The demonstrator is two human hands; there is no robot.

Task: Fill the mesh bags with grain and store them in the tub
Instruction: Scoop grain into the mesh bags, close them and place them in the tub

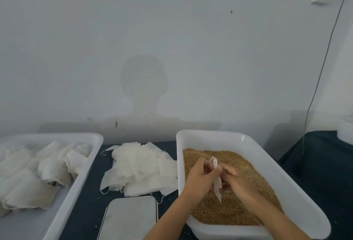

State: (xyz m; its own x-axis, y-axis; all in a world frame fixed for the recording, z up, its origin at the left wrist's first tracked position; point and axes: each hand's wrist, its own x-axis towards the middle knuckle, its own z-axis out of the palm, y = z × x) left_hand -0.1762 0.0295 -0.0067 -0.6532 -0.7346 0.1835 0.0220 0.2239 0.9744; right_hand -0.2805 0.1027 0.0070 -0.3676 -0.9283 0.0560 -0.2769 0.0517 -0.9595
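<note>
Over the grain (238,209), both hands' fingers (211,171) pinch one unlabelled mesh bag (217,186).

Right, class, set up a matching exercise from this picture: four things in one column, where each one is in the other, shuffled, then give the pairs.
Things:
1. grain
2. loose empty bags
3. filled bags
4. single mesh bag

Places:
A. in the left tub
B. between both hands
C. in the right tub
D. heaped on the dark table

Pairs: 1-C, 2-D, 3-A, 4-B
</note>
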